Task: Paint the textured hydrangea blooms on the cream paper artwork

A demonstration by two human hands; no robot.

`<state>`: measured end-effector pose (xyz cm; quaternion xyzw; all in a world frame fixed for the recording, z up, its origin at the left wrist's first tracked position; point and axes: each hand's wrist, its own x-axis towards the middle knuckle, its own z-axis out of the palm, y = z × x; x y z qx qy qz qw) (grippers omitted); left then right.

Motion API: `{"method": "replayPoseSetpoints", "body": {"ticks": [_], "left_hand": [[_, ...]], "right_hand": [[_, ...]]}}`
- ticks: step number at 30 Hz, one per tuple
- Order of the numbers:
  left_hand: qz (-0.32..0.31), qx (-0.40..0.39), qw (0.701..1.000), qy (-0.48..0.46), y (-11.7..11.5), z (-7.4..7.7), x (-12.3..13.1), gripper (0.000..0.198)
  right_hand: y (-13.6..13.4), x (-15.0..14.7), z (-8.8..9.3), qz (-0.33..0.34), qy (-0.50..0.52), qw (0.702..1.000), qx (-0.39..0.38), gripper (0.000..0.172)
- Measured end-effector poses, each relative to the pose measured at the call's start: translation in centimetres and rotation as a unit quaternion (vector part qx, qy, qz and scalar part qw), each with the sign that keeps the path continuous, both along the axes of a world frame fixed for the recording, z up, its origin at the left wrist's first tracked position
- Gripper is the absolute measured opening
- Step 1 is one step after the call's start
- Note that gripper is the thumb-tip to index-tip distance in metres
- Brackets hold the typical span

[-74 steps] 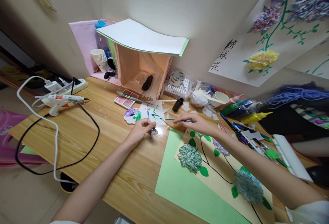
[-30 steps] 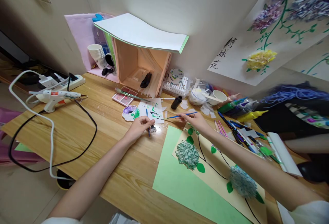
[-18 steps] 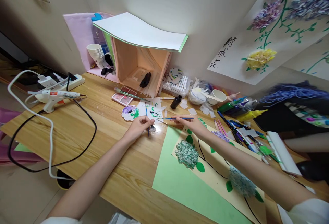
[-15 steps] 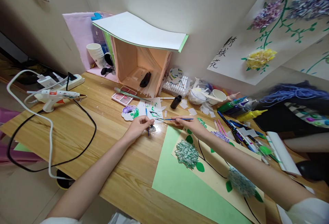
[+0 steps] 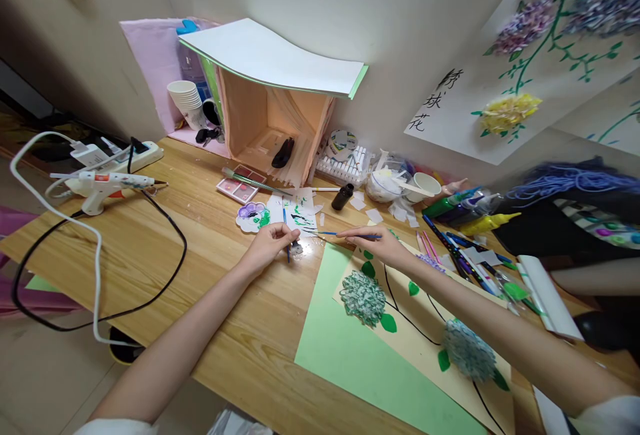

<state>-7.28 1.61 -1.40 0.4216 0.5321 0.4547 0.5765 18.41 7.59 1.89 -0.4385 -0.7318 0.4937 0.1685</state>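
My left hand (image 5: 273,242) is closed on a thin blue paintbrush (image 5: 285,214) that stands nearly upright. Just below those fingertips lies a small dark grey thing (image 5: 297,248) too small to make out. My right hand (image 5: 374,242) pinches a second blue paintbrush (image 5: 328,233), held almost level with its tip toward the left hand. Behind the hands is a white paper (image 5: 306,205) with green and dark paint marks. A flower-shaped palette (image 5: 245,220) with green and purple paint sits left of it. A black bottle (image 5: 343,196) stands uncapped behind the right hand.
Beneath my right arm lies a cream sheet (image 5: 415,362) with paper flowers, on green paper (image 5: 330,335). A glue gun (image 5: 103,188) and its cables lie at left. A cardboard box (image 5: 250,115) stands behind. Pens (image 5: 470,263) and paint bottles (image 5: 450,203) crowd the right.
My right hand has shifted slightly to the right with its paintbrush, drawing the tip away from the left hand a little. The left hand looks the same.
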Motion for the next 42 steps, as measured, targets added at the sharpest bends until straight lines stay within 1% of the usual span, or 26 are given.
{"method": "replayPoseSetpoints", "body": {"ticks": [3, 6, 8, 10, 12, 14, 16, 18, 21, 24, 27, 31, 35, 39, 42], "left_hand": [[-0.001, -0.002, 1.0, -0.001, 0.0, 0.0, 0.0, 0.043], [0.0, -0.001, 1.0, -0.005, 0.0, 0.1, 0.0, 0.043], [0.001, 0.001, 1.0, -0.009, 0.0, 0.1, 0.0, 0.042], [0.003, 0.004, 1.0, -0.015, 0.0, 0.2, 0.2, 0.042], [0.001, 0.008, 1.0, -0.024, -0.1, 0.5, 0.2, 0.042], [-0.007, 0.015, 0.999, -0.035, -0.2, 1.1, -0.3, 0.041], [-0.01, 0.031, 0.998, -0.049, -0.3, 2.0, -1.5, 0.039], [0.014, 0.056, 0.996, -0.068, -0.4, 3.0, -3.5, 0.04], [0.111, 0.099, 0.983, -0.107, -0.1, 4.2, -6.8, 0.046], [0.214, 0.118, 0.958, -0.151, 0.6, 4.3, -9.2, 0.048], [0.277, 0.108, 0.935, -0.192, 1.2, 3.7, -9.9, 0.043], [0.308, 0.083, 0.919, -0.232, 1.5, 3.2, -9.8, 0.04], [0.314, 0.071, 0.913, -0.252, 1.5, 3.3, -9.8, 0.038], [0.314, 0.072, 0.912, -0.254, 1.4, 3.4, -9.9, 0.036], [0.308, 0.075, 0.915, -0.248, 1.4, 3.3, -9.9, 0.036]], "right_hand": [[0.2, 0.4, 0.5, 0.058, -0.022, 0.995, 0.077, 0.025], [0.3, 0.8, 1.6, 0.125, -0.042, 0.982, 0.134, 0.028], [0.2, 0.9, 2.5, 0.131, -0.044, 0.979, 0.15, 0.027], [0.1, 0.7, 3.2, 0.093, -0.032, 0.984, 0.151, 0.024], [0.1, 0.1, 3.6, 0.029, 0.004, 0.989, 0.142, 0.024], [0.4, -1.2, 3.8, -0.027, 0.055, 0.988, 0.14, 0.027], [0.8, -3.2, 3.9, -0.053, 0.103, 0.981, 0.154, 0.031], [1.3, -5.6, 3.8, -0.045, 0.124, 0.976, 0.171, 0.036], [1.9, -9.4, 3.4, 0.011, 0.113, 0.973, 0.202, 0.041], [2.1, -12.7, 2.9, 0.075, 0.088, 0.961, 0.252, 0.041], [2.4, -15.1, 2.2, 0.112, 0.059, 0.949, 0.29, 0.039], [2.7, -16.6, 1.4, 0.136, 0.036, 0.943, 0.301, 0.033], [2.9, -16.9, 1.2, 0.146, 0.03, 0.944, 0.295, 0.031], [2.9, -17.1, 1.3, 0.147, 0.029, 0.945, 0.291, 0.03], [2.7, -16.7, 1.9, 0.133, 0.033, 0.95, 0.281, 0.033]]}}
